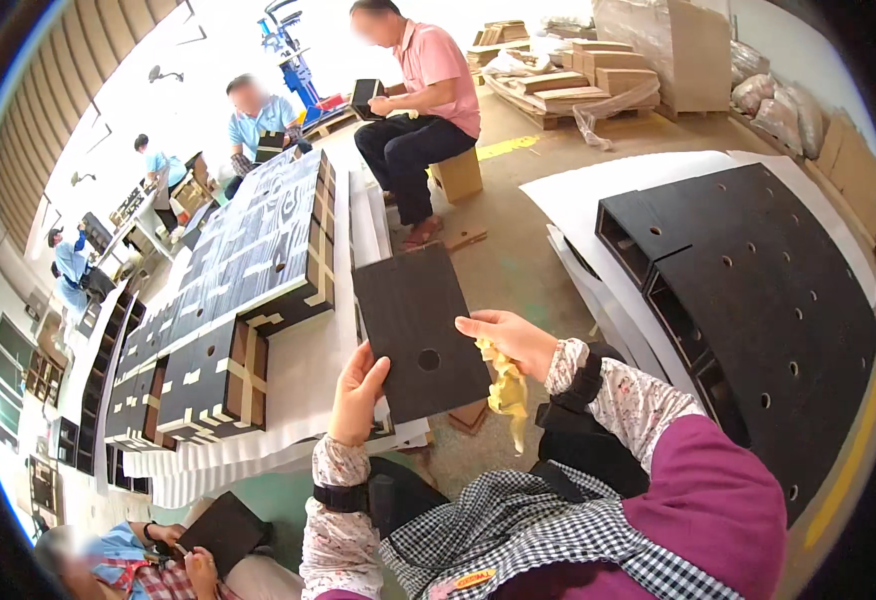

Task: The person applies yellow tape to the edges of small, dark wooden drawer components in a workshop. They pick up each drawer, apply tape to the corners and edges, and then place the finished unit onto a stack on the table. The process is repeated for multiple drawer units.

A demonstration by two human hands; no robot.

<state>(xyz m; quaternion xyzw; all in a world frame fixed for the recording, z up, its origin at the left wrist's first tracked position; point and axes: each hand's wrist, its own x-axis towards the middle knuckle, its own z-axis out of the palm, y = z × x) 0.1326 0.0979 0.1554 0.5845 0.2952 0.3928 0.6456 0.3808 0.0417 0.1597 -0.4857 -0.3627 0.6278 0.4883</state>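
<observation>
A flat black panel face point(413, 310) with one round hole low in its middle is held up in front of me; its depth is hidden. My left hand point(358, 395) grips its lower left edge, the thumb lying on the face. At the right edge, my right hand point(516, 342) is closed, with its thumb against the panel. From under those fingers hangs a crumpled bunch of yellow masking tape point(506, 390).
Rows of black boxes point(288, 240) with tape strips stand on white sheeting to the left. More black boxes with holes point(768, 280) lie at right. A seated person point(433, 90) holds a black box ahead; another works at lower left point(173, 550). Cardboard stacks point(598, 75) stand behind.
</observation>
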